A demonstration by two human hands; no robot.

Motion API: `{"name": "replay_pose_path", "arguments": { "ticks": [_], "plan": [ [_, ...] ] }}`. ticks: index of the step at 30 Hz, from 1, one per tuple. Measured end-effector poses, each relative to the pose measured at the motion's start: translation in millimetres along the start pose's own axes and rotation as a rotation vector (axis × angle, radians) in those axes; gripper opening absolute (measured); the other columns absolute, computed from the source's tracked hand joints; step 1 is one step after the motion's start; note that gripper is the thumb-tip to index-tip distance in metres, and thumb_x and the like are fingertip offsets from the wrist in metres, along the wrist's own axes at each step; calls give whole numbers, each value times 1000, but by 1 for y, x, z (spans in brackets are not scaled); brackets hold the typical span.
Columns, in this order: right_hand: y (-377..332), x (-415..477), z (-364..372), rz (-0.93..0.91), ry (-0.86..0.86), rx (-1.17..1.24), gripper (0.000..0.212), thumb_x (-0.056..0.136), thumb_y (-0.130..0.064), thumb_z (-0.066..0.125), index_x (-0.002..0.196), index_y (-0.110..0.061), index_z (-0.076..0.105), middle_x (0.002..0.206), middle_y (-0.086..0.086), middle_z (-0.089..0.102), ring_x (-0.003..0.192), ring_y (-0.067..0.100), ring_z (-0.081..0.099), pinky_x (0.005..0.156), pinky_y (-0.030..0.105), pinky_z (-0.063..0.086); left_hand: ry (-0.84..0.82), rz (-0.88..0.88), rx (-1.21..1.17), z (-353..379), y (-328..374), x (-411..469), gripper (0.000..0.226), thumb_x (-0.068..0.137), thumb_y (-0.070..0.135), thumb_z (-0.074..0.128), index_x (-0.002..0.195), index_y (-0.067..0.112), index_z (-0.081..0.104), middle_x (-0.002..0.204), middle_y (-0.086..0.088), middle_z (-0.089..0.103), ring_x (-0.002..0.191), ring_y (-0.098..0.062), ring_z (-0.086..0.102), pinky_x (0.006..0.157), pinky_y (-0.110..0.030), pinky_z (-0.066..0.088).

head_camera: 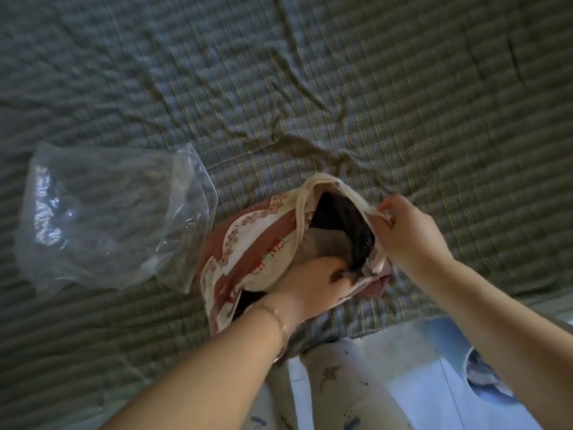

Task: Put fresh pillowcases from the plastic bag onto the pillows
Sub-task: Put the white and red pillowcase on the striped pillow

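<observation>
Clear crumpled plastic bag (102, 212) lies left on the green checked bedspread (403, 88) — beside it the cream-and-red floral pillowcase (248, 243), mouth open. Our left hand (313, 283) curls its fingers on the dark pillow (341, 218) inside; our right hand (406, 234) pinches the cream rim.

L hand (313, 285) curled round pillow (339, 220), R hand (409, 234) pinching pillowcase (248, 246) rim, both forearms reaching fwd.

A thin bracelet (280, 319) and pale star-printed trousers (341, 395).
</observation>
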State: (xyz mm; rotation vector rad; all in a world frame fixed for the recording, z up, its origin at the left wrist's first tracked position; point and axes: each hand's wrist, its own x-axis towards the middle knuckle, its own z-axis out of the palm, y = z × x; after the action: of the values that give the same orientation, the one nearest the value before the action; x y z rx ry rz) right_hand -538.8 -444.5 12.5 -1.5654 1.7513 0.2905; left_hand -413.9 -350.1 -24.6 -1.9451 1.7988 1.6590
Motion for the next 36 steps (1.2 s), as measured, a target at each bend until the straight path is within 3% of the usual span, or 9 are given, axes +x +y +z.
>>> {"name": "replay_pose_path", "arguments": {
  "ticks": [4,8,14,18,21,24,29,33,36],
  "plan": [
    [-19,-23,8,-198,217,-118,29,91,-14,51,120,-12,52,119,12,48,110,29,45,90,39,39,532,-279,321,-6,-79,-60,78,45,12,84,115,15,50,113,-13,54,101,-32,47,77,-45,51],
    [-53,-55,58,-418,-1,-123,24,91,-21,50,113,-16,59,117,1,52,106,18,50,89,28,39,666,-706,-176,-27,-128,-105,48,80,14,68,123,13,47,117,-11,53,101,-30,55,78,-37,45],
    [-96,-60,162,-241,-305,-318,80,81,-58,56,142,-21,21,134,8,36,121,29,43,92,39,42,591,-479,-539,-52,-150,-113,12,94,18,49,89,19,60,79,1,61,66,-13,55,60,-27,41],
    [-115,-56,184,-128,-255,-162,43,90,-33,53,130,-21,41,123,7,53,108,27,54,82,34,45,655,-454,-441,-53,-154,-116,26,95,32,45,81,13,55,73,-4,61,68,-25,62,62,-43,54],
    [-137,-79,170,-321,-302,182,6,86,-20,60,90,-18,56,77,-6,61,67,9,54,55,17,38,829,-486,-340,-68,-147,-122,23,97,28,43,82,12,51,67,3,56,59,-18,56,51,-33,47],
    [-161,-97,162,-407,-415,455,15,87,-8,56,73,-10,54,57,-5,50,47,1,41,46,15,31,908,-330,-216,-76,-135,-136,15,96,19,43,88,13,53,65,2,57,55,-18,54,47,-32,40],
    [-190,-84,183,-162,-701,418,35,99,-15,38,130,-1,48,133,15,51,123,24,47,86,18,34,867,-448,-143,-62,-139,-151,11,96,19,42,90,14,48,59,0,54,54,-26,56,47,-36,43],
    [-179,-83,186,-286,-750,238,35,100,-20,35,127,-4,51,129,15,54,121,27,49,94,27,37,703,-652,20,-62,-141,-139,11,97,21,38,96,11,44,59,3,47,50,-19,47,43,-29,29],
    [-127,-85,159,-301,-314,136,20,95,-18,44,109,-11,57,106,7,58,102,26,57,84,34,45,730,-702,-70,-60,-117,-126,15,95,17,41,108,8,41,69,-3,54,57,-26,48,45,-27,27]
  ]
}}
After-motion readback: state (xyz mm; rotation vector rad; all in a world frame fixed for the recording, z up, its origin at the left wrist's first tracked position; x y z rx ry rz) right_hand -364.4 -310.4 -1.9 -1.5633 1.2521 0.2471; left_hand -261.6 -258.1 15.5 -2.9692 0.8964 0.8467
